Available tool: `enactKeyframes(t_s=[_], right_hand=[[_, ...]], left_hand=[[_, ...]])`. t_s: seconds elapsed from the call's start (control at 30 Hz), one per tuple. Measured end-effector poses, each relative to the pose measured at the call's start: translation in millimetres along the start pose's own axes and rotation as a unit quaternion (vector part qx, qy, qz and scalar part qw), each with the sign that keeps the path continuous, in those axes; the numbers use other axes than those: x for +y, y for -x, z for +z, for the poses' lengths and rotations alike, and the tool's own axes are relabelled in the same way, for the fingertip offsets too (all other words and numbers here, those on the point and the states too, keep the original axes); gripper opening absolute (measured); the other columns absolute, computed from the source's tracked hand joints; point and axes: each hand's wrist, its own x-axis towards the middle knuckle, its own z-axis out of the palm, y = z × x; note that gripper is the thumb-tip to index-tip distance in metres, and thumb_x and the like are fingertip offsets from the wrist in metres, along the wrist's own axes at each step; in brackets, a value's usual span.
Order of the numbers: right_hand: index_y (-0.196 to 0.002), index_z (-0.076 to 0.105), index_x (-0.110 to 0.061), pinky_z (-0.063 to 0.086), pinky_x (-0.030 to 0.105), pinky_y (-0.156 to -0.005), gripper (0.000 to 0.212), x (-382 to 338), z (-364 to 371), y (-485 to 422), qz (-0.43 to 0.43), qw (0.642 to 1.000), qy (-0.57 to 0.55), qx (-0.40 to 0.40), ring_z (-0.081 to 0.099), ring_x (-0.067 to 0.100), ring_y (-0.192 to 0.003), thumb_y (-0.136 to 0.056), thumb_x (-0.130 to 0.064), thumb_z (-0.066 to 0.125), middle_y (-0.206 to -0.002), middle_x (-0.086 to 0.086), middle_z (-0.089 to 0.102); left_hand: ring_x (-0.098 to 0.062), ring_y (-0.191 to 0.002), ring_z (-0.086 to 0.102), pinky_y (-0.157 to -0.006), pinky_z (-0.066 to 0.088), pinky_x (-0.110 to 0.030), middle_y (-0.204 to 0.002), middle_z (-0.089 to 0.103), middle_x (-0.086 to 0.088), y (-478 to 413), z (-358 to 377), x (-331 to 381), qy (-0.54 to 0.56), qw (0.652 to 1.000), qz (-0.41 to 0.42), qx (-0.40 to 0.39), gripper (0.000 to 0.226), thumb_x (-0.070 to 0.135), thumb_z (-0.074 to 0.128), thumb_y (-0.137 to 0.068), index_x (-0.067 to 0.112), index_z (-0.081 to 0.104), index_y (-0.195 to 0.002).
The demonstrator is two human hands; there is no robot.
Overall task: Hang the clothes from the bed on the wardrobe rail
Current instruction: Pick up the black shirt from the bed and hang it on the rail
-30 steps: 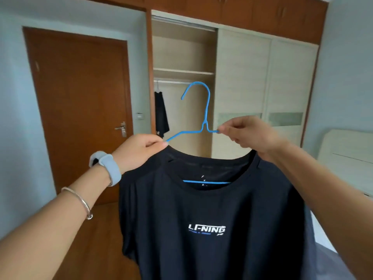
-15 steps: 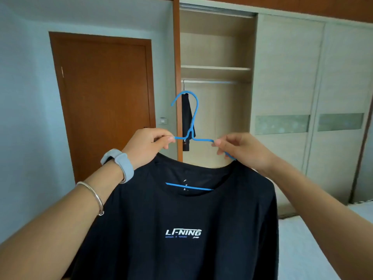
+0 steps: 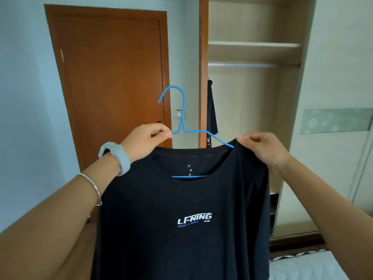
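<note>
The left hand pinched the end of one arm of a thin blue wire hanger between thumb and forefinger, its other fingers curled underneath. The right hand gripped the collar edge of a dark navy short-sleeved T-shirt with curled fingers, just where the hanger's other arm disappeared into the neckline. A pale grey wristband sat on the left wrist, with a slim silver bangle further down the forearm. The T-shirt hung from the hanger in mid-air between both hands, front towards the camera, with a white printed logo across the chest and the hanger's lower bar showing through the neck opening. The hanger's hook stood upright and free, touching nothing, in front of the frame of a brown wooden door and a small white wall switch. Behind the shirt and to the right stood the open compartment of a pale wooden wardrobe, with a shelf and, just under it, a metal wardrobe rail. A dark garment hung at the rail's left end. A pale sliding wardrobe door covered the space further right, and the corner of a light-coloured bed showed at the lower right.
</note>
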Motion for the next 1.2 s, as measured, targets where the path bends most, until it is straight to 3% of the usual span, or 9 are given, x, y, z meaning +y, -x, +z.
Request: enactKeyframes(t_s=[0.17, 0.33, 0.43, 0.5, 0.63, 0.8, 0.93, 1.07, 1.2], right_hand=[[-0.065, 0.066, -0.016, 0.045, 0.026, -0.069, 0.026, 27, 31, -80, -0.011, 0.990, 0.030, 0.136, 0.053, 0.012, -0.069, -0.086, -0.031, 0.062, -0.067, 0.000, 0.060], [-0.082, 0.070, -0.021, 0.039, 0.023, -0.079, 0.036, 38, 51, -127, -0.009, 0.969, 0.217, 0.121, 0.055, 0.012, -0.086, -0.094, -0.040, 0.042, -0.082, -0.005, 0.063], [-0.067, 0.060, -0.034, 0.038, 0.013, -0.066, 0.033, 42, 63, -143, -0.008, 0.958, 0.274, 0.085, 0.051, 0.008, -0.070, -0.092, -0.046, 0.043, -0.068, -0.008, 0.058], [-0.069, 0.059, -0.035, 0.041, 0.015, -0.070, 0.025, 49, 69, -158, -0.009, 0.950, 0.308, 0.048, 0.054, 0.010, -0.071, -0.091, -0.043, 0.049, -0.066, -0.011, 0.060], [-0.078, 0.061, -0.025, 0.047, 0.027, -0.073, 0.015, 69, 71, -201, -0.009, 0.956, 0.291, 0.023, 0.056, 0.016, -0.065, -0.091, -0.029, 0.055, -0.066, -0.006, 0.061], [-0.084, 0.065, -0.019, 0.034, 0.008, -0.052, 0.012, 104, 55, -257, -0.002, 0.968, 0.242, 0.073, 0.044, -0.001, -0.047, -0.091, -0.021, 0.056, -0.059, -0.007, 0.050], [-0.088, 0.068, -0.015, 0.039, 0.013, -0.064, 0.011, 122, 35, -297, 0.009, 0.966, 0.229, 0.123, 0.047, 0.002, -0.060, -0.089, -0.018, 0.058, -0.067, -0.005, 0.055], [-0.093, 0.071, -0.008, 0.048, 0.028, -0.075, 0.016, 138, 9, -332, 0.039, 0.949, 0.259, 0.174, 0.052, 0.012, -0.073, -0.089, -0.016, 0.058, -0.072, -0.001, 0.060], [-0.080, 0.069, -0.018, 0.040, 0.009, -0.054, 0.010, 162, -22, -369, 0.058, 0.935, 0.256, 0.237, 0.051, 0.000, -0.057, -0.086, -0.015, 0.061, -0.061, -0.008, 0.056]], left_hand=[[-0.010, -0.063, 0.050, -0.069, 0.041, -0.017, -0.073, 0.057, 0.010, -68, 18, -73, 0.021, 0.999, 0.036, -0.023, 0.021, 0.023, 0.043, -0.096, 0.016, 0.063, -0.094], [0.004, -0.052, 0.053, -0.069, 0.041, -0.010, -0.077, 0.060, 0.010, -141, 43, -125, 0.096, 0.991, 0.081, -0.050, 0.029, 0.019, 0.042, -0.096, 0.031, 0.055, -0.073], [0.008, -0.051, 0.051, -0.062, 0.038, 0.000, -0.074, 0.059, 0.013, -178, 67, -144, 0.125, 0.986, 0.086, -0.066, 0.025, 0.018, 0.043, -0.096, 0.026, 0.056, -0.076], [0.009, -0.050, 0.050, -0.063, 0.040, -0.001, -0.073, 0.059, 0.014, -202, 87, -154, 0.143, 0.983, 0.088, -0.077, 0.022, 0.018, 0.044, -0.095, 0.023, 0.059, -0.080], [0.008, -0.057, 0.054, -0.064, 0.043, -0.001, -0.073, 0.061, 0.010, -250, 134, -166, 0.184, 0.971, 0.107, -0.110, 0.017, 0.016, 0.048, -0.094, 0.012, 0.064, -0.092], [-0.007, -0.074, 0.056, -0.070, 0.039, -0.004, -0.072, 0.060, 0.015, -304, 195, -167, 0.189, 0.970, 0.134, -0.068, 0.018, 0.018, 0.051, -0.092, 0.008, 0.066, -0.093], [-0.014, -0.076, 0.053, -0.064, 0.035, 0.001, -0.086, 0.065, -0.005, -346, 232, -172, 0.160, 0.970, 0.175, -0.048, 0.020, 0.019, 0.052, -0.092, 0.010, 0.065, -0.105], [-0.009, -0.090, 0.054, -0.071, 0.034, 0.002, -0.107, 0.067, -0.006, -395, 268, -168, 0.157, 0.969, 0.192, -0.015, 0.026, 0.015, 0.053, -0.091, 0.008, 0.065, -0.113], [0.003, -0.075, 0.054, -0.073, 0.038, -0.004, -0.092, 0.061, 0.006, -440, 308, -154, 0.220, 0.953, 0.208, -0.008, 0.019, 0.011, 0.057, -0.088, 0.007, 0.069, -0.101]])
